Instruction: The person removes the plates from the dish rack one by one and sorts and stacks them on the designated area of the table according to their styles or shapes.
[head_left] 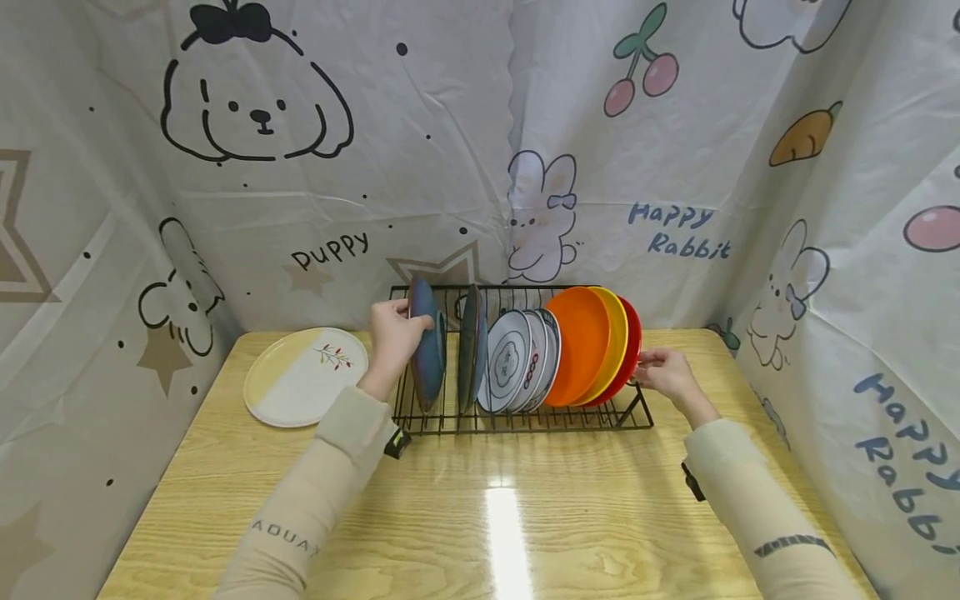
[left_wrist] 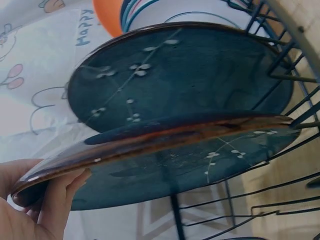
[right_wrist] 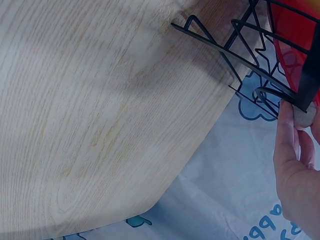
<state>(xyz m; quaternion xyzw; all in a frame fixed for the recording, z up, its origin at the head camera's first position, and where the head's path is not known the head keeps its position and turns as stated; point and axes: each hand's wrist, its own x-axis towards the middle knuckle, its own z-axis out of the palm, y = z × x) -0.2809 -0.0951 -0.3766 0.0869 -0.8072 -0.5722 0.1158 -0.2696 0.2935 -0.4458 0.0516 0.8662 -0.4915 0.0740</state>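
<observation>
My left hand (head_left: pixel 396 337) pinches the upper rim of a dark blue plate (head_left: pixel 427 367) that stands on edge at the left of a black wire dish rack (head_left: pixel 517 423). In the left wrist view this plate (left_wrist: pixel 165 137) has a brown rim, with the thumb on one face and fingers on the other. A second dark plate (head_left: pixel 468 354) with a white sprig pattern (left_wrist: pixel 200 75) stands just right of it. At the rack's right end, beside a red plate (head_left: pixel 634 337), my right hand (head_left: pixel 667 375) grips the rack's end, fingers curled at the frame's corner (right_wrist: pixel 300 102).
White patterned dishes (head_left: pixel 504 362) stand mid-rack, followed by an orange plate (head_left: pixel 576 346) and a yellow plate (head_left: pixel 617 333). A cream-and-white plate (head_left: pixel 288 396) with a red sprig lies flat on the wooden table (head_left: pixel 435 508), left of the rack. Printed curtains (head_left: pixel 435 183) hang behind and at both sides.
</observation>
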